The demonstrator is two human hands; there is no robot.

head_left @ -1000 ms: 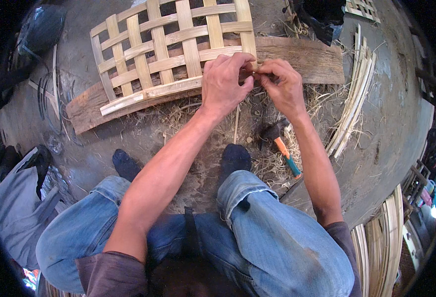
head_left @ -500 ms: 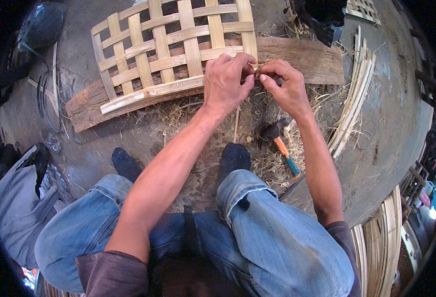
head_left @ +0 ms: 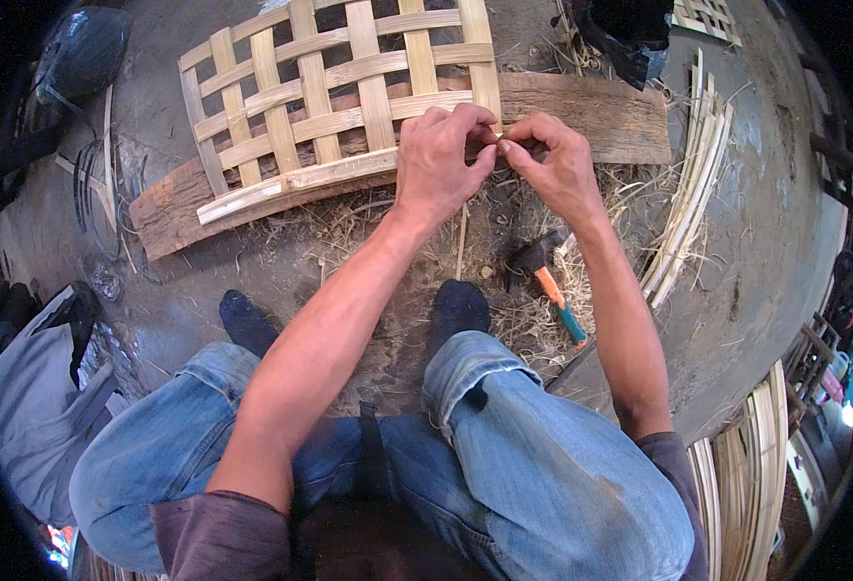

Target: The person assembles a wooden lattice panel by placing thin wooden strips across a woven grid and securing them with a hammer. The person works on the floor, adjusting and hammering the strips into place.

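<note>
A woven lattice panel of pale bamboo strips (head_left: 373, 102) rests over a rough wooden plank (head_left: 581, 121) on the floor. At the panel's near right corner my left hand (head_left: 441, 160) is closed, thumb and forefinger pinched together. Close beside it, my right hand (head_left: 554, 165) pinches at the same corner. Fingertips of both hands almost meet there, and whatever small piece lies between them is hidden. Along the panel's near edge runs a thicker bamboo strip (head_left: 301, 179), partly covered by my left hand.
A hammer (head_left: 548, 281) with an orange and green handle lies on shavings below my right hand. Long split strips (head_left: 688, 194) lie to the right, more bamboo strips (head_left: 751, 474) at lower right. Black bag (head_left: 630, 39) stands beyond the plank; coiled dark cord (head_left: 102, 198) lies left.
Both hands stay pinched at the corner, with only a very slight shift of the fingers. Panel and plank look unmoved.
</note>
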